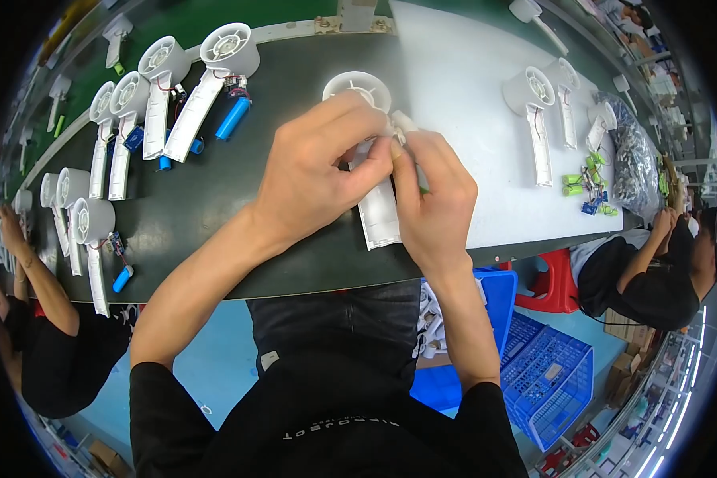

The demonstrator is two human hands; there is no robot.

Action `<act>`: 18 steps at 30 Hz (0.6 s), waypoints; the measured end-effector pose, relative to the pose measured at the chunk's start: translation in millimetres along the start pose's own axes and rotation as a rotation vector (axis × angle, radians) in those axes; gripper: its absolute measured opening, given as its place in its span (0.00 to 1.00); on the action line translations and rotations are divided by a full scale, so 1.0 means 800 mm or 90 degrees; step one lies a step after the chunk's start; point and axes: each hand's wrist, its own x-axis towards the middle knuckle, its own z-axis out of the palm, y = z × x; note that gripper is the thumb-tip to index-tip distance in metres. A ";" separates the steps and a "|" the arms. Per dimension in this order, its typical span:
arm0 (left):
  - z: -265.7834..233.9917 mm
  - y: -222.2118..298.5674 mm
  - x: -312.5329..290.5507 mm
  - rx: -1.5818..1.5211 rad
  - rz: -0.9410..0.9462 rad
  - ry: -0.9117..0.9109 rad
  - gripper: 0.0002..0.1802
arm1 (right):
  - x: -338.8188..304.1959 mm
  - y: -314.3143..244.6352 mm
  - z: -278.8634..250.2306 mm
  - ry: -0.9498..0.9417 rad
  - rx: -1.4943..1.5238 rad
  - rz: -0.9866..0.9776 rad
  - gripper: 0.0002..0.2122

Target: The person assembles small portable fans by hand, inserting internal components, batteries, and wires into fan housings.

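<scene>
A white handheld fan housing (372,209) lies at the edge where the dark conveyor belt (215,199) meets the white table, round head away from me and handle toward me. My left hand (319,171) covers the neck of the housing, its fingers pinching near the head. Beside it, my right hand (432,199) is closed around a small part with a green tip at the handle; what the part is cannot be made out.
Several white fan housings (215,72) with blue batteries (233,118) lie on the belt to the left. More housings (538,119), green batteries (572,185) and a bag of small parts (637,167) sit on the white table (470,80). Blue crates (546,382) stand below. Other people work at both sides.
</scene>
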 end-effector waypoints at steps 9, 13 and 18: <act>0.002 -0.002 -0.001 -0.010 0.022 0.004 0.08 | -0.003 0.002 0.000 0.000 -0.036 -0.029 0.07; 0.002 -0.003 -0.003 -0.022 0.006 0.000 0.08 | -0.003 0.002 0.001 0.006 -0.047 -0.042 0.06; 0.002 -0.001 -0.002 -0.032 -0.004 -0.009 0.08 | -0.001 0.002 -0.001 0.007 -0.058 -0.059 0.06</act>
